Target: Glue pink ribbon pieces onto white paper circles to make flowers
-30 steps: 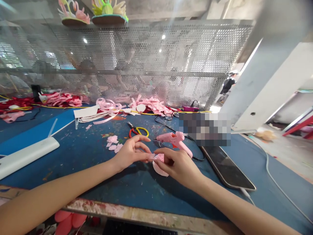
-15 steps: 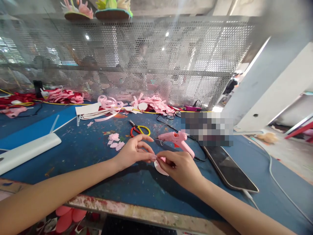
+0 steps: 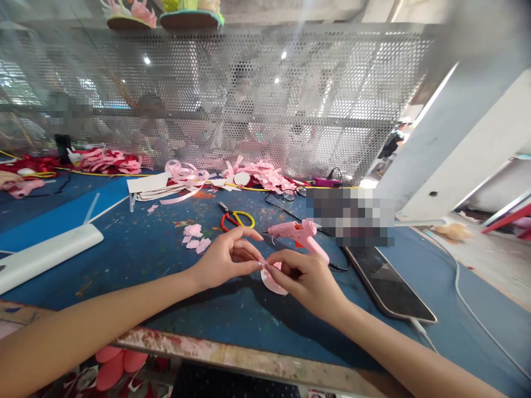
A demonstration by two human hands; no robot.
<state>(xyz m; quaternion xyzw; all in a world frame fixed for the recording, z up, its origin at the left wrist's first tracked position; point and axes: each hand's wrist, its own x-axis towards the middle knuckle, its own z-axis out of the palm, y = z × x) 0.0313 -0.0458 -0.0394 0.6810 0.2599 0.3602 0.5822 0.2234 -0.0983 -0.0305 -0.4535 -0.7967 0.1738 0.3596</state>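
Observation:
My left hand [image 3: 230, 257] and my right hand [image 3: 313, 279] meet fingertip to fingertip above the table. Thumb and forefinger of each are pinched on a small pink piece [image 3: 261, 264], mostly covered by the fingers. Just under them lies a round white disc [image 3: 271, 286] with pink on it, partly hidden by my right hand. A pink glue gun [image 3: 305, 235] rests behind my right hand. Left of the hands is a little heap of cut pink pieces [image 3: 193, 242]. Scissors [image 3: 237, 219] with red and yellow handles lie behind my left hand.
A phone [image 3: 390, 287] with a white cable lies at right. On the left rests a long white device [image 3: 50, 257]. White sheets [image 3: 153, 187], pink strips [image 3: 186, 176] and pink scraps [image 3: 261, 174] line the back, before a perforated metal screen [image 3: 249, 127]. Co-workers are behind it.
My fingertips have shifted slightly at the pinch, and more of the white disc shows below them. At the far left, what looks like another person's hand has come into view.

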